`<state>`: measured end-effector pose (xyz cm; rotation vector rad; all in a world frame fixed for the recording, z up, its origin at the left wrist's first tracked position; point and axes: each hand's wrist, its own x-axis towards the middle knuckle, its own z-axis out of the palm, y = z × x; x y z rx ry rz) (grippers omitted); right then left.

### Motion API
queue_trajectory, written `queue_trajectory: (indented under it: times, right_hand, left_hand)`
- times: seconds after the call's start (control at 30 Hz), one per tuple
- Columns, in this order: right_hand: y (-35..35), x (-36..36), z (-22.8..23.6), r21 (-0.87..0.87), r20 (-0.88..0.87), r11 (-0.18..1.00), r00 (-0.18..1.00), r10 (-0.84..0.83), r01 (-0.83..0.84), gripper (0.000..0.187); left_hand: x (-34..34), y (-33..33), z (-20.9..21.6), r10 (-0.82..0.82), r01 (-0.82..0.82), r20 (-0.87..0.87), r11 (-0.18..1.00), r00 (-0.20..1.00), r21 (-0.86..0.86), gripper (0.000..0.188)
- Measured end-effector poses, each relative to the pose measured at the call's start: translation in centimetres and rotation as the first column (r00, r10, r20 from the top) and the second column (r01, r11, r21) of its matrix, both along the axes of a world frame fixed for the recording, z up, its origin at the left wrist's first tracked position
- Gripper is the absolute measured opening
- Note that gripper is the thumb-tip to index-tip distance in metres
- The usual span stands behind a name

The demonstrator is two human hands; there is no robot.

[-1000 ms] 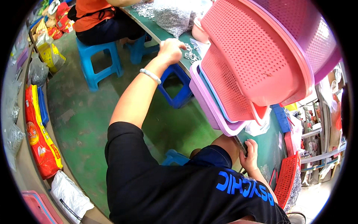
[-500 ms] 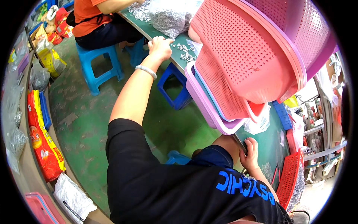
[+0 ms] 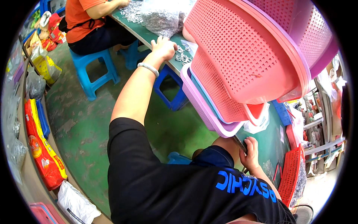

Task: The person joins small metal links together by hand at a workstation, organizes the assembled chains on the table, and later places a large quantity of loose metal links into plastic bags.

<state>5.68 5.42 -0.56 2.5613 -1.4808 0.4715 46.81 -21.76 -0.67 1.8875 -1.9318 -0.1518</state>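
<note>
- My left hand [image 3: 164, 47] is hanging at the edge of the green table [image 3: 267, 143], fingers bent and partly spread (one pale bracelet [image 3: 148, 68] is circling that wrist); I cannot tell whether I am pinching anything.
- My right hand [image 3: 250, 154] is resting against the table edge by my lap, its fingers bending close together; its palm is facing away from view.
- The metal pieces [image 3: 182, 56] are lying on the table just right of my left hand. They are looking light, stiff and hard to break, probably slippery, and I am judging a thumb-and-fingertip pinch on one rim best. They are overlapping too much for counting.
- One stack of baskets [image 3: 242, 56] is rising between my hands: I am counting one lilac, one blue and at least two pink, with purple behind. They are seeming light and slightly bendy, easiest by the rims.
- Farther along, one clear bag [image 3: 158, 16] is sitting near a second spread of pieces [image 3: 128, 11].
- One co-worker [image 3: 84, 22] is sitting beyond; I am counting three light-blue stools [image 3: 87, 72] and one dark-blue stool [image 3: 158, 87].
- One red basket [image 3: 292, 173] is leaning at my right.
</note>
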Motion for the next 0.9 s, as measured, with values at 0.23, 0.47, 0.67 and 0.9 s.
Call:
queue_trajectory:
  times: [0.23,0.47,0.67,0.9]
  right_hand:
    - [-0.2,-0.2,-0.2,0.002,-0.003,1.000,1.000,-0.010,0.010,0.041]
    - [-0.1,0.3,0.0,0.013,0.013,1.000,1.000,-0.002,0.002,0.041]
    - [0.1,-0.3,-0.6,-0.031,0.045,0.998,0.998,0.052,-0.051,0.042]
    - [0.8,-0.9,-0.5,-0.041,0.068,0.998,0.996,0.057,-0.055,0.045]
  left_hand:
    - [2.2,-2.4,-1.1,0.124,-0.149,-0.242,0.985,0.962,-0.089,0.035]
    - [4.6,-1.2,-1.4,0.293,-0.334,-0.285,0.936,0.913,-0.109,0.039]
    - [2.4,0.2,-1.6,0.213,-0.213,-0.023,0.977,0.977,-0.017,0.031]
    - [2.1,0.6,-1.2,0.301,-0.301,0.002,0.953,0.954,-0.024,0.029]
